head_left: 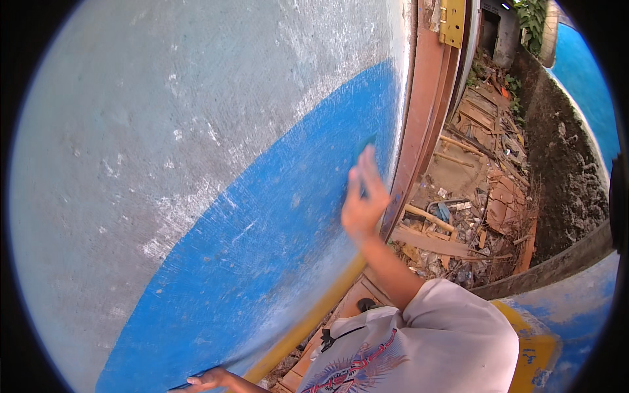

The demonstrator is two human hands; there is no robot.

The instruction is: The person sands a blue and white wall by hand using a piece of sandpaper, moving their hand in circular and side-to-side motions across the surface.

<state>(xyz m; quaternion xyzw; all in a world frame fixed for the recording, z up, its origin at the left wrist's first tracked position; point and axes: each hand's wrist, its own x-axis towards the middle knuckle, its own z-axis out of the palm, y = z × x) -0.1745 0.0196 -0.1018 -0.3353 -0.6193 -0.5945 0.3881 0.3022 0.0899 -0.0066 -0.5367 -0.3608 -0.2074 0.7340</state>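
Note:
A painted wall fills the left and middle of the view, grey above and blue below a curved border, with white scuffs and scratches. My right hand lies against the blue paint close to the door frame, slightly smeared by motion. Its fingers point up, and a dark teal edge shows at the fingertips; what it belongs to is mostly hidden under the hand. At the lower edge my left hand rests by the lower blue part, fingers stretched out and partly cut off by the picture's rim.
A brown wooden frame with a brass hinge borders the wall. Beyond it, a narrow passage holds broken planks, tiles and litter. A rough dark low wall runs along the far right. A yellow band edges the wall's foot.

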